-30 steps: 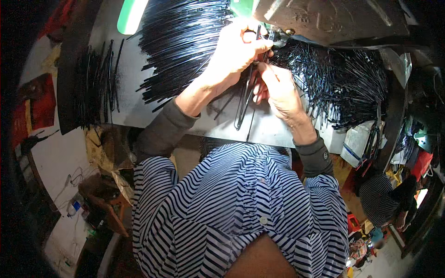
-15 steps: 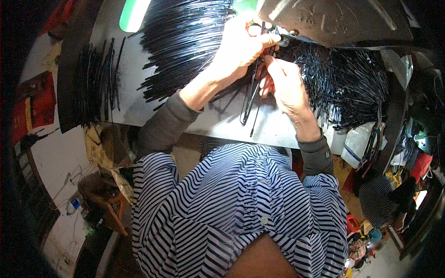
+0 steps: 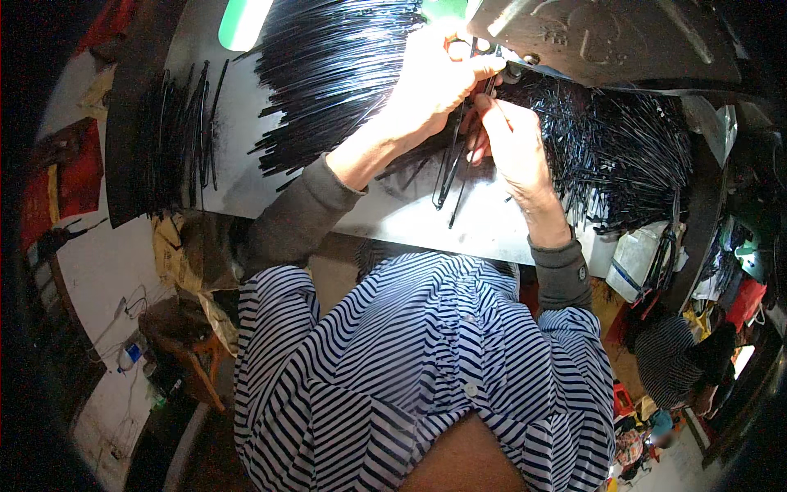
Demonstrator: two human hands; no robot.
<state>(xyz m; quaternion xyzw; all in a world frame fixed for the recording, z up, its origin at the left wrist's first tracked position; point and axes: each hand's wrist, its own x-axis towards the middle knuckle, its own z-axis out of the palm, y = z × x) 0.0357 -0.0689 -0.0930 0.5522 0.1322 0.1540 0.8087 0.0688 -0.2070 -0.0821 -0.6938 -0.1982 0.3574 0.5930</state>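
Observation:
My left hand (image 3: 434, 86) is closed, its thumb and fingers pinching several thin black rods (image 3: 448, 182) near their upper ends. Those rods hang down toward me at a slant, their lower ends apart from each other. Just below and to the right, my right hand (image 3: 518, 148) is closed with thumb and fingertips on the same rods. Both hands work close beside a small metal part (image 3: 512, 72) at the edge of a dark machine. Glare washes out part of my left fingers, and the upper rod ends are partly hidden.
A big pile of black rods (image 3: 328, 90) lies left of my hands on the pale metal table (image 3: 402, 217); a smaller bunch (image 3: 184, 135) is farther left. Another heap (image 3: 623, 148) sits right, below the dark metal machine housing (image 3: 598, 37). A lamp (image 3: 244, 23) glows above. Another person (image 3: 672, 357) is at right.
My hands keep nearly the same grip beside the machine. The rods' lower ends have risen slightly, and the whole view has shifted a little.

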